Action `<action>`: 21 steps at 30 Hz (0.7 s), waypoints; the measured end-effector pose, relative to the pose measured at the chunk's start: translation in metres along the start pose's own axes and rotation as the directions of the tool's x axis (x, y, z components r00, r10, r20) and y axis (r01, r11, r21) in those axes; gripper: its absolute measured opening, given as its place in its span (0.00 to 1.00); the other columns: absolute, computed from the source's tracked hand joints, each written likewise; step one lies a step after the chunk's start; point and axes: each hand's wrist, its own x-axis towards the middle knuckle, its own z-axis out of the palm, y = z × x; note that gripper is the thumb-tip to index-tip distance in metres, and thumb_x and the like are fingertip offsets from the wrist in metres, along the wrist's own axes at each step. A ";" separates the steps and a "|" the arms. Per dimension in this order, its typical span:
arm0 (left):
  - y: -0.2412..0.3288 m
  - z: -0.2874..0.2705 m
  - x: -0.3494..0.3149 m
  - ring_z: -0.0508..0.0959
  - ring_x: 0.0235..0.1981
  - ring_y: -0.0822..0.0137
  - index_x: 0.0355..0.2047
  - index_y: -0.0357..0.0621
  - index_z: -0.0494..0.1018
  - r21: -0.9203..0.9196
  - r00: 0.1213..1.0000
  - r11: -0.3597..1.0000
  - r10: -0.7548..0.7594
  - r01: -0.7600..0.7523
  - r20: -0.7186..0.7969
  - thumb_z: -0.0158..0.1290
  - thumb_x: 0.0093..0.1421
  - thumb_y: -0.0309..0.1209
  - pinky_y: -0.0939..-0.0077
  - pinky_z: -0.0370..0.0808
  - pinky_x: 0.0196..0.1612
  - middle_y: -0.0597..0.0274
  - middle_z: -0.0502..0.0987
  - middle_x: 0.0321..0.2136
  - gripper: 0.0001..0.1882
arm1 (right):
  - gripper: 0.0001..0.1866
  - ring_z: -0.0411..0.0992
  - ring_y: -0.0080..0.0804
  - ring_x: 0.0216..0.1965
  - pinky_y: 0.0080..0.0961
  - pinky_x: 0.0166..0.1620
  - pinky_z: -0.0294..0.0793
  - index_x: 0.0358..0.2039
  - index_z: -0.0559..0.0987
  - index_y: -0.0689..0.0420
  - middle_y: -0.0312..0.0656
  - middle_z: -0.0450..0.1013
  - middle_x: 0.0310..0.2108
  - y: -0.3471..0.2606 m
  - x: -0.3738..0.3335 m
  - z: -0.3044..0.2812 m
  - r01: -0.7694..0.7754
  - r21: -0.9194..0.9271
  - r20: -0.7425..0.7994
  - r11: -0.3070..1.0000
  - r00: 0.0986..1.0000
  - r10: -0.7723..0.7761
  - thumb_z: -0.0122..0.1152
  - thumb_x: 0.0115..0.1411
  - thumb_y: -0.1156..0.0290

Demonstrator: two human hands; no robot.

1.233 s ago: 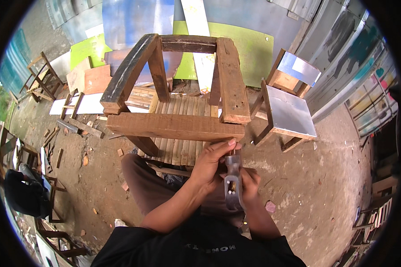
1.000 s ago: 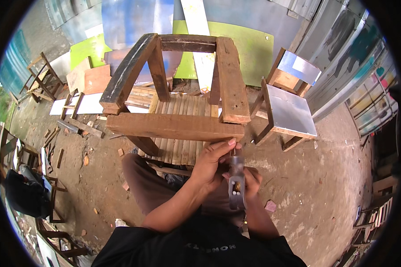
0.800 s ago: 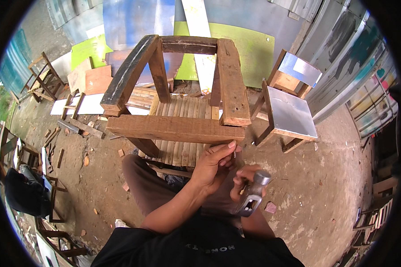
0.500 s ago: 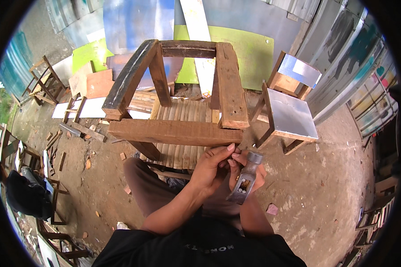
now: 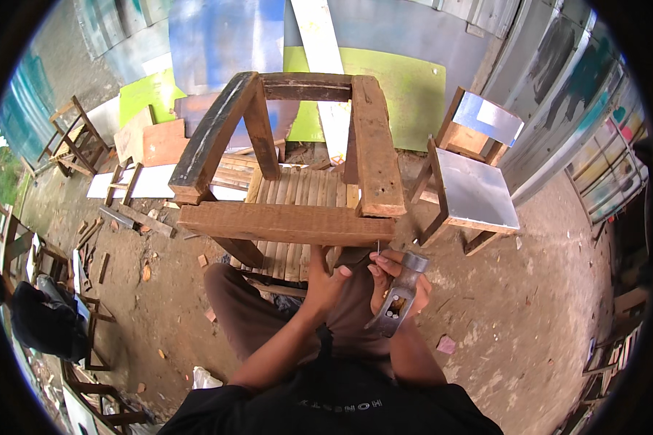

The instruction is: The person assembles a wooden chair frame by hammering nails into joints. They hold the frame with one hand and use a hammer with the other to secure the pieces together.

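A wooden frame of joined bars point(image 5: 290, 223) stands before me on a slatted wooden surface point(image 5: 297, 187). My left hand point(image 5: 325, 286) is just below the front bar, its thumb spread to the right and some fingertips hidden at the bar's underside. Nothing shows in its grasp. Beside it, below the bar's right end, my right hand point(image 5: 418, 293) is closed around a claw hammer point(image 5: 408, 279). The hammer's head points up toward the bar, and its handle is mostly hidden. The same hand's fingertips pinch a thin nail point(image 5: 378, 247) pointing upward.
To the right stands a wooden chair with a silvery seat point(image 5: 475, 190). Wood offcuts point(image 5: 146, 219) and a small ladder-like frame point(image 5: 123, 183) lie at the left. A person in dark clothing point(image 5: 47, 319) is near more chair frames at the far left. Painted panels point(image 5: 374, 94) lean behind.
My left hand has come away from the right hand's fingertips and moved left under the front bar, its thumb now spread. The nail now shows upright in my right fingertips; the hammer stays held.
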 end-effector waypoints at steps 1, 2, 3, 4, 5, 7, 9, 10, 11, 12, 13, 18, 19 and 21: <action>-0.004 0.000 0.008 0.68 0.61 0.62 0.68 0.33 0.56 0.043 0.998 0.999 0.018 -0.021 0.062 0.67 0.53 0.62 0.65 0.65 0.64 0.48 0.64 0.64 0.57 | 0.18 0.83 0.37 0.35 0.27 0.38 0.82 0.40 0.87 0.61 0.47 0.82 0.36 0.000 -0.001 0.002 -0.021 0.017 -0.003 1.000 1.000 0.021 0.74 0.47 0.88; -0.005 -0.002 0.017 0.62 0.68 0.60 0.71 0.34 0.50 -0.021 0.986 1.000 0.005 -0.002 0.167 0.69 0.48 0.63 0.64 0.60 0.68 0.49 0.60 0.65 0.65 | 0.18 0.83 0.37 0.35 0.27 0.38 0.82 0.40 0.87 0.61 0.48 0.82 0.36 -0.001 -0.001 0.002 -0.031 0.004 0.013 1.000 0.999 0.031 0.73 0.47 0.89; -0.002 -0.001 0.025 0.63 0.67 0.61 0.71 0.34 0.51 -0.134 0.980 0.991 0.038 -0.012 0.195 0.70 0.48 0.62 0.64 0.61 0.68 0.50 0.61 0.65 0.64 | 0.18 0.83 0.37 0.36 0.27 0.39 0.82 0.40 0.86 0.61 0.48 0.82 0.36 -0.001 -0.001 0.003 -0.034 0.025 0.007 0.999 0.999 0.034 0.73 0.47 0.89; 0.003 0.002 0.031 0.64 0.66 0.61 0.70 0.35 0.51 -0.245 0.972 0.969 0.074 -0.018 0.221 0.70 0.49 0.61 0.65 0.62 0.67 0.51 0.62 0.64 0.63 | 0.17 0.83 0.38 0.36 0.28 0.39 0.83 0.40 0.86 0.62 0.49 0.82 0.37 -0.001 -0.001 0.003 -0.026 0.016 0.020 1.000 0.999 0.026 0.73 0.48 0.89; 0.011 0.005 0.036 0.65 0.65 0.62 0.70 0.35 0.52 -0.354 0.963 0.935 0.110 -0.017 0.245 0.70 0.49 0.60 0.65 0.62 0.67 0.52 0.63 0.64 0.62 | 0.16 0.83 0.38 0.37 0.28 0.40 0.83 0.39 0.86 0.63 0.49 0.83 0.37 -0.002 0.000 0.003 -0.017 -0.002 0.016 1.000 1.000 0.017 0.73 0.48 0.89; 0.029 0.007 0.046 0.67 0.63 0.63 0.70 0.36 0.53 -0.279 0.972 0.959 0.024 0.043 0.234 0.70 0.50 0.59 0.66 0.64 0.66 0.54 0.66 0.61 0.59 | 0.14 0.84 0.39 0.37 0.28 0.41 0.83 0.38 0.84 0.64 0.50 0.83 0.36 -0.003 0.000 0.002 -0.061 0.039 -0.006 0.997 0.998 0.062 0.72 0.50 0.88; 0.044 0.011 0.049 0.69 0.60 0.65 0.69 0.37 0.54 -0.263 0.971 0.960 -0.029 0.093 0.239 0.70 0.52 0.56 0.66 0.65 0.64 0.57 0.68 0.59 0.56 | 0.12 0.84 0.39 0.37 0.28 0.41 0.83 0.37 0.83 0.64 0.50 0.83 0.36 -0.004 0.001 0.002 -0.083 0.075 -0.034 0.994 0.996 0.086 0.72 0.51 0.87; 0.050 0.014 0.048 0.70 0.59 0.65 0.69 0.37 0.55 -0.284 0.967 0.952 -0.039 0.112 0.252 0.70 0.53 0.54 0.67 0.66 0.64 0.58 0.69 0.57 0.54 | 0.11 0.84 0.39 0.37 0.28 0.41 0.82 0.36 0.83 0.65 0.51 0.83 0.35 -0.004 0.001 0.002 -0.084 0.094 -0.045 0.992 0.995 0.088 0.72 0.52 0.87; 0.054 0.016 0.047 0.71 0.58 0.66 0.68 0.38 0.56 -0.305 0.968 0.946 -0.032 0.110 0.250 0.70 0.55 0.52 0.68 0.67 0.63 0.59 0.71 0.56 0.52 | 0.10 0.84 0.40 0.37 0.28 0.41 0.82 0.36 0.82 0.65 0.51 0.83 0.35 -0.004 0.001 0.002 -0.084 0.113 -0.056 0.990 0.994 0.090 0.71 0.53 0.87; 0.056 0.020 0.046 0.72 0.56 0.67 0.68 0.38 0.56 -0.316 0.969 0.938 -0.070 0.145 0.236 0.70 0.54 0.52 0.69 0.69 0.61 0.59 0.72 0.55 0.51 | 0.10 0.84 0.39 0.36 0.28 0.41 0.82 0.36 0.82 0.65 0.51 0.83 0.35 -0.004 0.001 0.002 -0.076 0.113 -0.070 0.991 0.994 0.085 0.71 0.54 0.87; 0.057 0.025 0.042 0.73 0.55 0.68 0.67 0.38 0.57 -0.327 0.974 0.931 -0.096 0.161 0.206 0.70 0.54 0.52 0.70 0.70 0.59 0.60 0.73 0.54 0.51 | 0.09 0.84 0.39 0.36 0.28 0.41 0.82 0.36 0.82 0.65 0.51 0.83 0.34 -0.003 0.001 0.003 -0.073 0.113 -0.082 0.991 0.993 0.082 0.70 0.54 0.87; 0.052 0.032 0.040 0.75 0.51 0.70 0.66 0.38 0.59 -0.349 0.978 0.923 -0.104 0.163 0.180 0.69 0.56 0.50 0.72 0.73 0.55 0.61 0.75 0.51 0.48 | 0.09 0.84 0.39 0.37 0.27 0.40 0.83 0.36 0.82 0.66 0.52 0.83 0.35 0.001 0.000 0.005 -0.027 0.069 -0.084 0.997 0.996 0.032 0.69 0.55 0.88; 0.050 0.032 0.040 0.76 0.51 0.70 0.66 0.37 0.59 -0.343 0.983 0.929 -0.086 0.138 0.164 0.69 0.56 0.50 0.72 0.73 0.55 0.61 0.75 0.51 0.47 | 0.09 0.84 0.39 0.37 0.28 0.40 0.83 0.37 0.82 0.66 0.53 0.83 0.35 0.001 0.000 0.005 -0.020 0.069 -0.092 0.997 0.995 0.027 0.69 0.55 0.88; 0.046 0.032 0.043 0.76 0.50 0.70 0.66 0.37 0.59 -0.316 0.987 0.944 -0.044 0.091 0.155 0.68 0.57 0.50 0.72 0.74 0.54 0.61 0.75 0.51 0.47 | 0.09 0.84 0.39 0.37 0.28 0.39 0.83 0.37 0.82 0.67 0.53 0.83 0.35 0.002 0.000 0.006 -0.012 0.066 -0.111 0.998 0.994 0.019 0.69 0.55 0.88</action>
